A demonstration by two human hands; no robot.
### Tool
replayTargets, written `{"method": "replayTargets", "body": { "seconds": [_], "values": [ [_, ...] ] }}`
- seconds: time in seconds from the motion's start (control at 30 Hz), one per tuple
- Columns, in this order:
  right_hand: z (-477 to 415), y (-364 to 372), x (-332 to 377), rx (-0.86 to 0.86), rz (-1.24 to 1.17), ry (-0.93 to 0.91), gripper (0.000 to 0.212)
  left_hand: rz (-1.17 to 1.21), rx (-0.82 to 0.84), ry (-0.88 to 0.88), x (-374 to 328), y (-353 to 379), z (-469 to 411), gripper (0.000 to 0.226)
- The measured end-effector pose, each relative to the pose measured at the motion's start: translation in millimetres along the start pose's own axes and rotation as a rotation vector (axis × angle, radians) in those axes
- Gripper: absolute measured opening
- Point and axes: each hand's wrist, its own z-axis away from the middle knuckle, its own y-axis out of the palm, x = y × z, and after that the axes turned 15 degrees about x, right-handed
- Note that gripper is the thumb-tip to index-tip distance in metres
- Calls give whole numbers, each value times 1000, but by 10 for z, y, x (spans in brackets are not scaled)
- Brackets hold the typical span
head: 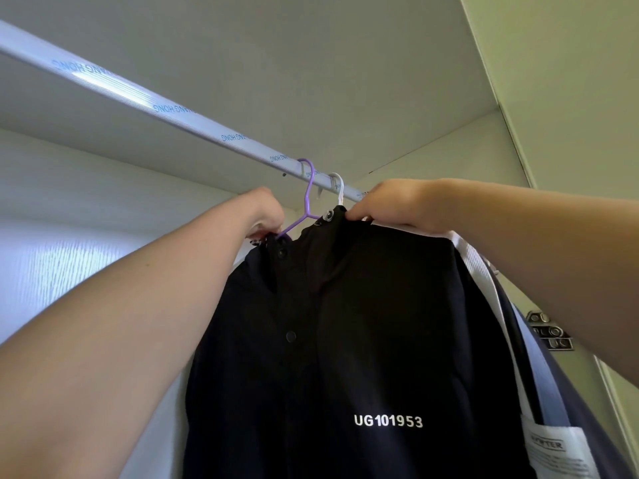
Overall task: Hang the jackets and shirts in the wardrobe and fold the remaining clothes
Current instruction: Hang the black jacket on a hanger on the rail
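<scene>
The view looks up into a wardrobe [345,81], where a silver rail [145,98] with printed lettering runs from the upper left down toward the middle. Two hooks sit over the rail side by side: a purple hanger [308,198] on the left and a white hanger [339,188] just to its right.

A dark jacket [345,323] with snap buttons down the front and white lettering low on the chest hangs below the rail, filling the centre of the view. Its collar sits right under the two hooks; the purple hanger's arm runs down into the left side of the collar.

The left hand [264,216] is closed at the left side of the collar, fingers pinched where the purple hanger meets the fabric. The right hand [383,202] is closed on the right side of the collar, fingertips curled down over the dark cloth just below the rail.

Behind the jacket to the right hang more clothes [539,375], white and pale blue edges pressed close against it, with a paper tag [553,451] showing near the bottom; which hanger carries them is probably the white one, though the hook's lower end is hidden. A metal hinge [549,333] is fixed to the wardrobe's side wall at right.
</scene>
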Motion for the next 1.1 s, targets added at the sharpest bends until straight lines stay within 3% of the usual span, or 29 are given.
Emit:
{"method": "replayTargets", "body": {
  "seconds": [0.1,0.23,0.37,0.5,0.63,0.77,1.03,1.1],
  "values": [
    [9,47,-28,11,1,28,29,179,-43,137,-56,96,42,22],
    [33,109,-126,32,-67,-11,35,227,37,169,-66,135,119,23],
    [213,123,-223,11,-128,-44,35,350,-80,312,-158,158,207,30],
    [425,176,-334,-104,-221,-47,39,250,-205,372,-137,314,220,34],
    [624,335,-365,-126,-356,-124,35,87,-343,326,-124,346,187,30],
    [685,441,-231,-63,-533,-186,36,22,-374,253,-151,273,267,34],
    [794,859,-11,151,-747,-423,7,98,-362,199,-11,65,548,21],
    [795,967,72,204,-793,-456,10,130,-341,203,28,-1,645,23]
  ]
}}
